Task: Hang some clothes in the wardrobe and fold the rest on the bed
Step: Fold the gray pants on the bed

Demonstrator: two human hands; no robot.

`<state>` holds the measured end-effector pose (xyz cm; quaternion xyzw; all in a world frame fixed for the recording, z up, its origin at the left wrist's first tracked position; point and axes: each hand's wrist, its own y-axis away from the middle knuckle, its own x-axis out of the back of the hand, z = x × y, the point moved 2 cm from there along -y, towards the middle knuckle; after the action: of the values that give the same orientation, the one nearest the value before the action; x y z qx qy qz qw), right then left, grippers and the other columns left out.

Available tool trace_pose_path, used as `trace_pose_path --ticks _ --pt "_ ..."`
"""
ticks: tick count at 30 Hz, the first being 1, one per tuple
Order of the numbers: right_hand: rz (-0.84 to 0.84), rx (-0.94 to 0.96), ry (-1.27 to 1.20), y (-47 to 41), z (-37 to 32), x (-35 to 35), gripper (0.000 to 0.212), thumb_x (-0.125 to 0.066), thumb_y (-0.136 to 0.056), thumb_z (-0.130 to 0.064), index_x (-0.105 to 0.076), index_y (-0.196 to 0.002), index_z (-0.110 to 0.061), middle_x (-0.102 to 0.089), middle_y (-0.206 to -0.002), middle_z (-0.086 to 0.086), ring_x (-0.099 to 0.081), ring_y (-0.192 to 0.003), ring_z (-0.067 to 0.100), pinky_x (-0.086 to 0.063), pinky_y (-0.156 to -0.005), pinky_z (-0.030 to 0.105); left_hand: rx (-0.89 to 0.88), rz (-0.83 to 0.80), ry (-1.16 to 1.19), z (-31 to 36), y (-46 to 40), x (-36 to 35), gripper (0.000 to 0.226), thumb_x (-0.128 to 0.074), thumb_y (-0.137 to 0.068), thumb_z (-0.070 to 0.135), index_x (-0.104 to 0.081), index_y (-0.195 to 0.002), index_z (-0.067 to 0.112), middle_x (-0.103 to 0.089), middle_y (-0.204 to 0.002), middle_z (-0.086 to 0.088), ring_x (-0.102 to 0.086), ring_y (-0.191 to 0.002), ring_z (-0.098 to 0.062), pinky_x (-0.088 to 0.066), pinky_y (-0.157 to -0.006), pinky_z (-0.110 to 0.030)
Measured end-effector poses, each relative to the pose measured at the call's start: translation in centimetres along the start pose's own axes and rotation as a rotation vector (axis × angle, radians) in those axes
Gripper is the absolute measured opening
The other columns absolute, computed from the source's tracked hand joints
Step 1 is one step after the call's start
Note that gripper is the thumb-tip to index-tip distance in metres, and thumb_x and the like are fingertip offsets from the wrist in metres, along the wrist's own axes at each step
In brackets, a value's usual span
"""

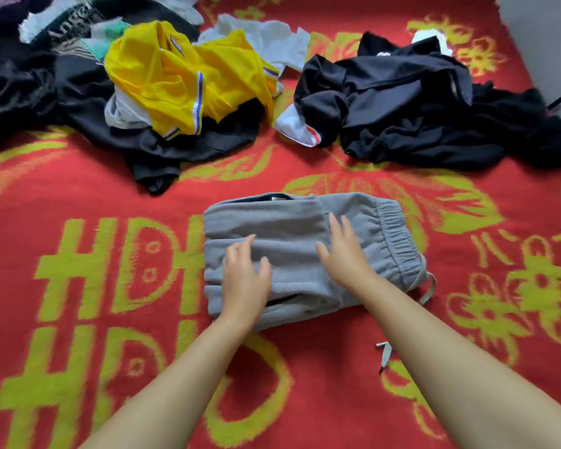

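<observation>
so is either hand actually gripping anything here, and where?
Nothing is gripped. The left hand and right hand lie open, fingers relaxed, on top of the folded grey trousers on the bed.

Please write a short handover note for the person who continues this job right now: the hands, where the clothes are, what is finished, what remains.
Left hand: open, resting on the folded grey sweatpants.
Right hand: open, flat on the same sweatpants.
Done: grey sweatpants folded in the middle of the red bedspread.
Left: yellow jersey on the dark pile at far left, black clothes heap at far right, white garments behind, all unfolded. The wardrobe is not in view; nothing visibly hung.
</observation>
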<state>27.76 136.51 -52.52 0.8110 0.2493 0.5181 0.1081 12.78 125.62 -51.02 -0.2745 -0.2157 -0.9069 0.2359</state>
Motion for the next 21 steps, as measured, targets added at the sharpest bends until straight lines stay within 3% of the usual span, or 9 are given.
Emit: trace_pose_path --ticks 3,5,6,9,12,14,17,19,21 --pt "-0.065 0.169 0.147 1.3 0.1 -4.3 0.072 -0.040 -0.098 -0.047 -0.001 -0.154 -0.025 0.017 -0.160 0.009 0.013 -0.147 0.029 -0.005 -0.118 0.047 0.220 0.171 -0.039 -5.3 -1.1 2.6 0.060 -0.059 -0.092 0.020 -0.034 -0.145 0.007 -0.036 -0.142 -0.017 -0.032 -0.133 -0.030 -0.023 -0.110 -0.035" --pt "-0.128 0.173 0.294 1.6 0.7 -6.1 0.076 -0.036 -0.095 -0.057 0.005 -0.153 -0.029 0.021 -0.159 0.007 0.019 -0.145 0.030 -0.001 -0.117 0.052 0.374 0.061 0.134 -7.4 -2.2 3.1 0.057 -0.060 -0.092 0.028 -0.039 -0.142 0.011 -0.046 -0.139 -0.015 -0.045 -0.126 -0.028 -0.037 -0.105 -0.040" --pt "-0.142 0.169 0.334 1.5 1.0 -6.6 0.077 -0.034 -0.094 -0.059 0.007 -0.152 -0.031 0.022 -0.159 0.006 0.021 -0.145 0.030 0.000 -0.116 0.053 0.419 -0.022 0.259 -7.9 -2.6 3.0 0.045 -0.061 -0.092 0.030 -0.049 -0.132 0.015 -0.056 -0.130 -0.010 -0.056 -0.116 -0.023 -0.047 -0.093 -0.038" --pt "-0.188 0.173 0.376 0.8 1.4 -6.5 0.079 -0.034 -0.093 -0.061 0.012 -0.151 -0.031 0.025 -0.157 0.007 0.023 -0.144 0.030 0.000 -0.116 0.055 0.401 -0.158 0.422 -8.1 -3.6 3.1 0.013 -0.066 -0.090 0.026 -0.061 -0.101 0.024 -0.072 -0.096 0.005 -0.067 -0.095 -0.012 -0.050 -0.066 -0.023" --pt "-0.235 0.162 0.354 1.1 1.0 -6.3 0.082 -0.036 -0.092 -0.061 0.014 -0.151 -0.032 0.027 -0.157 0.007 0.024 -0.143 0.032 0.000 -0.114 0.058 0.339 -0.202 0.481 -6.7 -4.3 3.7 0.031 -0.070 -0.086 0.018 -0.058 -0.114 0.016 -0.070 -0.106 -0.003 -0.066 -0.097 -0.015 -0.050 -0.071 -0.025" --pt "-0.271 0.129 0.203 1.5 0.5 -5.8 0.079 -0.040 -0.093 -0.059 0.010 -0.151 -0.036 0.024 -0.158 0.004 0.023 -0.144 0.031 -0.001 -0.114 0.059 0.276 -0.183 0.509 -4.4 -4.2 4.4 0.042 -0.070 -0.083 0.017 -0.053 -0.121 0.011 -0.067 -0.110 -0.007 -0.065 -0.098 -0.016 -0.048 -0.074 -0.028" --pt "-0.283 0.040 -0.312 1.5 -0.3 -3.4 0.063 -0.046 -0.097 -0.035 -0.014 -0.152 -0.035 0.003 -0.162 0.003 0.008 -0.148 0.026 -0.005 -0.119 0.048 0.136 -0.113 0.499 0.4 -3.2 5.0 0.038 -0.065 -0.087 0.015 -0.049 -0.121 0.015 -0.064 -0.107 0.000 -0.062 -0.096 -0.012 -0.046 -0.074 -0.024" --pt "-0.273 -0.039 -0.751 1.8 -0.5 -1.0 0.052 -0.044 -0.096 -0.012 -0.039 -0.146 -0.022 -0.031 -0.155 0.007 -0.025 -0.143 0.020 -0.022 -0.117 0.035 0.024 -0.121 0.516 4.3 -2.4 4.4 0.043 -0.060 -0.091 0.015 -0.045 -0.131 0.018 -0.063 -0.111 0.005 -0.062 -0.101 -0.007 -0.048 -0.083 -0.025" --pt "-0.327 -0.123 -1.144 2.3 0.7 1.6 0.039 -0.041 -0.094 -0.007 -0.064 -0.124 -0.017 -0.062 -0.127 0.012 -0.057 -0.116 0.018 -0.044 -0.098 0.031 -0.047 -0.222 0.552 8.3 -1.7 2.3 0.060 -0.057 -0.091 0.024 -0.032 -0.146 0.020 -0.063 -0.112 0.014 -0.059 -0.102 0.005 -0.046 -0.092 -0.026"
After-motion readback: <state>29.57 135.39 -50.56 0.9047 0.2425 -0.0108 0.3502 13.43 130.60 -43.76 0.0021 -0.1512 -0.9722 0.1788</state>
